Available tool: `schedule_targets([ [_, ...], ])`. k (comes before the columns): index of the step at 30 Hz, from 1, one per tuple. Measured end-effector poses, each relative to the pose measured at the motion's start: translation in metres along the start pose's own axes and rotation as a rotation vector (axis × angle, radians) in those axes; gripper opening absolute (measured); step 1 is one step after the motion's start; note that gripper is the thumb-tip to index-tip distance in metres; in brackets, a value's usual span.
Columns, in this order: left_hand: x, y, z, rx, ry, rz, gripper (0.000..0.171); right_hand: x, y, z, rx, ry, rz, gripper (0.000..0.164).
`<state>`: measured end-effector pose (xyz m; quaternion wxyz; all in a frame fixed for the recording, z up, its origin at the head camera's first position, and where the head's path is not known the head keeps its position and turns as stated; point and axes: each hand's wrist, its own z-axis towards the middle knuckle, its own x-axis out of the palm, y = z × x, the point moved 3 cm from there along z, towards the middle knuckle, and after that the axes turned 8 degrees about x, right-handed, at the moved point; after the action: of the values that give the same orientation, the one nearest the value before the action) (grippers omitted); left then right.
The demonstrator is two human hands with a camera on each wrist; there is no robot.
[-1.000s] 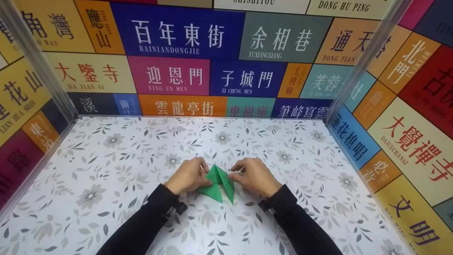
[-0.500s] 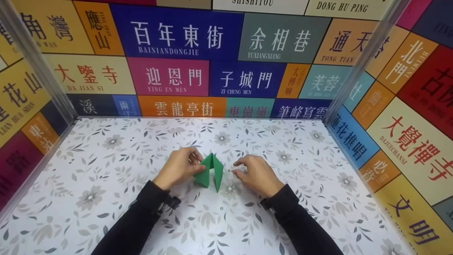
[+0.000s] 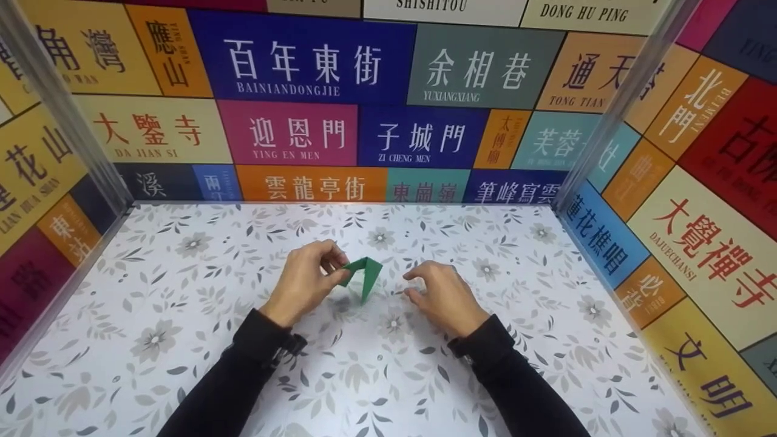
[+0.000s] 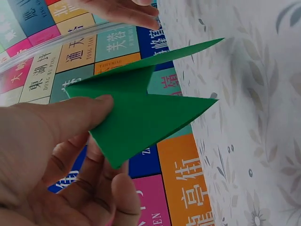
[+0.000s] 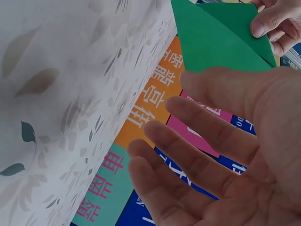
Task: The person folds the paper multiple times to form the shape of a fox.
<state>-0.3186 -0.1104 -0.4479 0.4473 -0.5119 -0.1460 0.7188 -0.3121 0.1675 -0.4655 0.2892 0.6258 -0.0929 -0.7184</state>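
A green piece of folded paper with two pointed flaps is pinched at its left side by my left hand. In the left wrist view the thumb lies on the face of the folded paper, with fingers behind it and the points spread apart. My right hand stays to the right of the paper, its fingers loosely bent with nothing between them. The right wrist view shows the fingers of that hand spread, with the paper beyond the thumb.
A white tabletop with a grey leaf and flower print lies under both hands. Colourful panels with Chinese lettering form a back wall and side walls. Clear strips run along the corners.
The right hand has let go of the paper and drawn slightly right. My left hand has moved up and left with the paper, which has turned so its flaps look narrower.
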Motion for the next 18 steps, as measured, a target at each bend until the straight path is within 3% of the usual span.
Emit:
schedule_targets([
  [6, 0.005, -0.001, -0.001, 0.102, -0.061, 0.049, 0.019, -0.002, -0.001, 0.000, -0.014, -0.025, -0.007, 0.022],
  [18, 0.015, -0.003, -0.005, 0.343, -0.099, 0.139, 0.022, -0.006, -0.003, 0.000, -0.048, -0.051, -0.008, 0.024],
])
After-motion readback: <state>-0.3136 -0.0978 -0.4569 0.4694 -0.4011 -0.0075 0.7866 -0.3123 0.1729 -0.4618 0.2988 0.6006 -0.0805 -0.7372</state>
